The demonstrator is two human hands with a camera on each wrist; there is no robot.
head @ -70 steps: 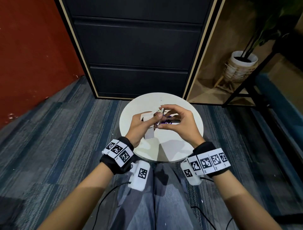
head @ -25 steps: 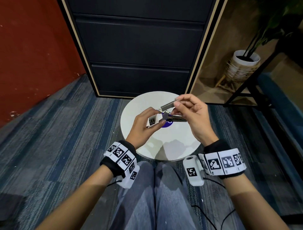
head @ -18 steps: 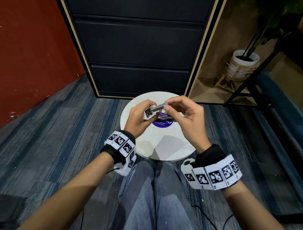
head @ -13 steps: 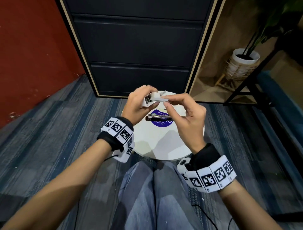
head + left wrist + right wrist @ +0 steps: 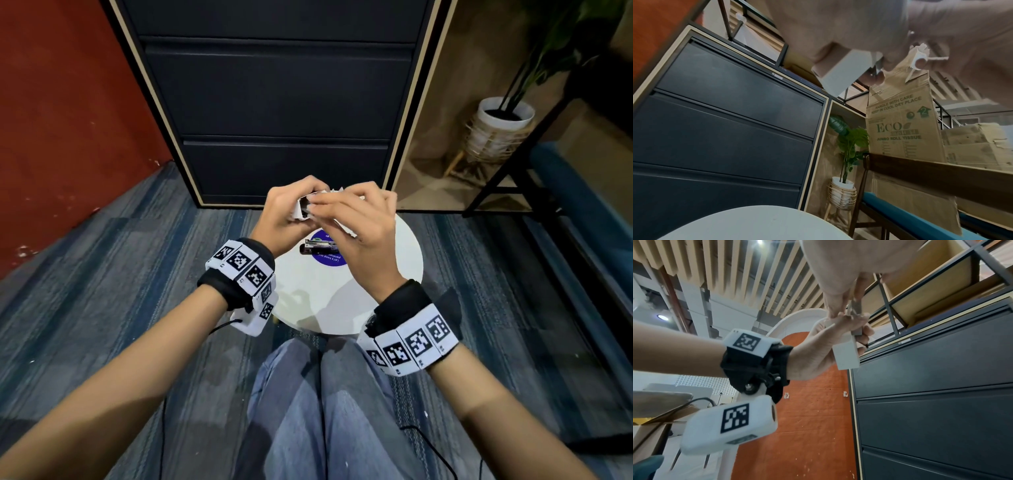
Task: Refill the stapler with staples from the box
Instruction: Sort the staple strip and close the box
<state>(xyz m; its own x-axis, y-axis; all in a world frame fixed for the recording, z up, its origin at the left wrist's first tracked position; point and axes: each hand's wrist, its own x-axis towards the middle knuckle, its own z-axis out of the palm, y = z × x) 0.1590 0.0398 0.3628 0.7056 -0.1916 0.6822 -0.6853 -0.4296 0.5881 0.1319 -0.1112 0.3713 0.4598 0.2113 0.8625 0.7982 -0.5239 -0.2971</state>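
Hands first: two of them, both up in the air above the round white table (image 5: 383, 274), working at one small white box (image 5: 301, 213). The left hand (image 5: 286, 214) has its fingers and thumb wrapped around the box, open end facing the camera in the head view. The right hand (image 5: 359, 226) has its fingertips pinched together right at that opening; the right wrist view shows a thin grey strip of staples (image 5: 856, 311) between its fingers, running into the top of the box. Honestly can't tell from the head view alone, it's all knuckles there.

One stapler (image 5: 318, 247), lying on the table on a purple round sticker (image 5: 330, 258), below the hands and not touched by either.

The left wrist view gets the underside of the box (image 5: 840, 73) plus a torn white flap (image 5: 919, 56) by the right fingers, and it's the only one showing a cardboard carton (image 5: 902, 128) marked jumbo roll tissue. One potted plant (image 5: 503, 123) sits right of the dark drawer cabinet (image 5: 274, 102). The right wrist view alone shows the left wrist camera (image 5: 729, 425).
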